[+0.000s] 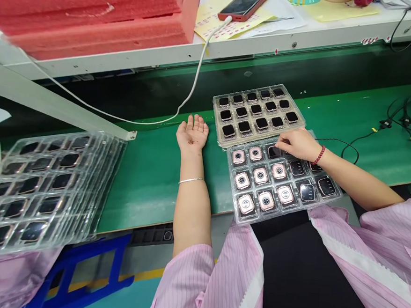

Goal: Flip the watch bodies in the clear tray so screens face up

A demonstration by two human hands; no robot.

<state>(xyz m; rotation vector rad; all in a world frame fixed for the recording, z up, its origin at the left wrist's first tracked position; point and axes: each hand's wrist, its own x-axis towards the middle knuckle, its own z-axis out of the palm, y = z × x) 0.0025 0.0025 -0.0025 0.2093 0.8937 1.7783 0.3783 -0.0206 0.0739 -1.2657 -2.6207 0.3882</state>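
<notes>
My left hand (194,133) lies palm up and open above the green bench, with a few tiny brown bits (191,141) on its palm. Over the top row of the near clear plastic tray (229,184) is my right hand (299,144), its fingers pinched together at a dark-faced smartwatch (274,152). Whatever sits between those fingertips is too small or hidden to name. In this tray, several pink-gold smartwatches (260,175) show their round sensor backs at the left, while dark screens (307,192) face up at the right.
Behind stands another tray (224,139) of dark-screened watches. A tall stack of filled trays (97,188) occupies the left. Above runs a white shelf (305,39) with red foam (111,35) and a phone (244,4), whose white cable (196,78) droops toward the bench (147,178).
</notes>
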